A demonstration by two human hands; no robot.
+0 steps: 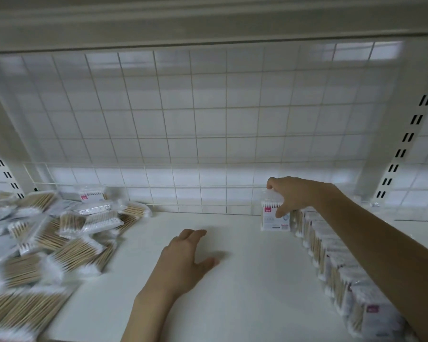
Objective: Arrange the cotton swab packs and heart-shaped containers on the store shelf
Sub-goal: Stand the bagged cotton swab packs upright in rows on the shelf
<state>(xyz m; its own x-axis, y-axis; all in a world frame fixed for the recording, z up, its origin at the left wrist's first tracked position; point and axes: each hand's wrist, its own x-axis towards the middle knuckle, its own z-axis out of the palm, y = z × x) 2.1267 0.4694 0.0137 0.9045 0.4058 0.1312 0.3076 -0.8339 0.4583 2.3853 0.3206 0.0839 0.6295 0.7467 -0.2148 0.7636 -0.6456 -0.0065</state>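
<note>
A loose heap of cotton swab packs [42, 233] covers the left part of the white shelf [232, 280]. Along the right side runs a row of upright swab packs [331, 262], from the near edge toward the back grid. My right hand [290, 195] grips the top of the rearmost upright pack [269, 218], which shows a pink label. My left hand [183, 257] lies with straight fingers over the middle of the shelf and holds nothing. No heart-shaped containers are visible.
A white wire grid [195, 124] forms the back wall, with a low wire rail at its foot. Slotted uprights [403, 144] stand at both sides. Another shelf board [208, 18] hangs overhead.
</note>
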